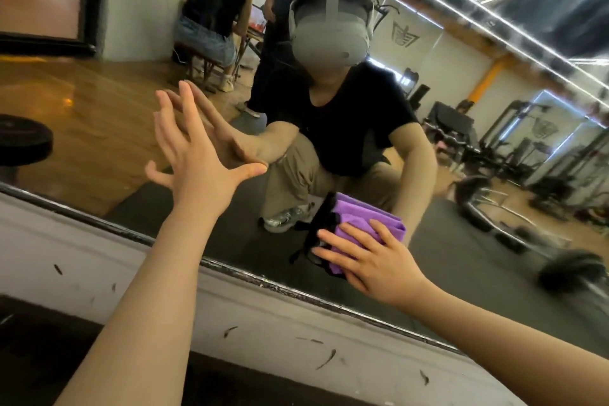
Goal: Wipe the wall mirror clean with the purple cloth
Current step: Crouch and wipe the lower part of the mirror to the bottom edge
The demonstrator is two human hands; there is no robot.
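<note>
A gym floor filled the wall mirror (pixel 99 128), where the left hand (pixel 197 155) pressed spread fingers (pixel 171 115) on glass, risking smears; the right hand (pixel 372 260), fingers flat, held the purple cloth (pixel 362 217) low, just beyond them, where it could slip.
</note>
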